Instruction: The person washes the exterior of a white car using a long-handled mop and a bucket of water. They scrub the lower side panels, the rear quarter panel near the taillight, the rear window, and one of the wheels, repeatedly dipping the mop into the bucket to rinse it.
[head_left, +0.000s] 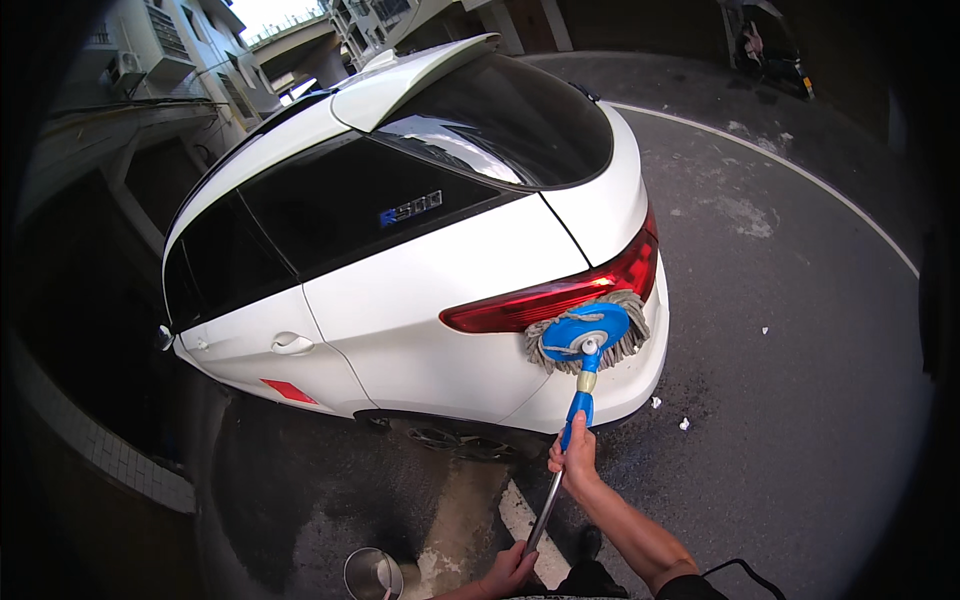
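Observation:
My right hand (576, 455) grips the upper shaft of a long-handled car-wash mop, just at its blue plastic joint (580, 412). Lower down, the metal pole (545, 510) runs into my left hand (511, 568), which is closed around it. The blue oval mop head (585, 330) with grey string fringe (631, 345) rests against the rear corner of a white car (450, 360). It covers the lower edge of the red tail light (517, 304) and part of the bumper. The fringe hides the bodywork directly beneath it.
A metal bucket (373, 574) stands on the ground at the lower left of my hands. Wet dark asphalt (300, 480) surrounds the rear wheel (457, 441). White scraps (684, 424) lie beside the bumper. A scooter (776, 56) is parked at the far upper right.

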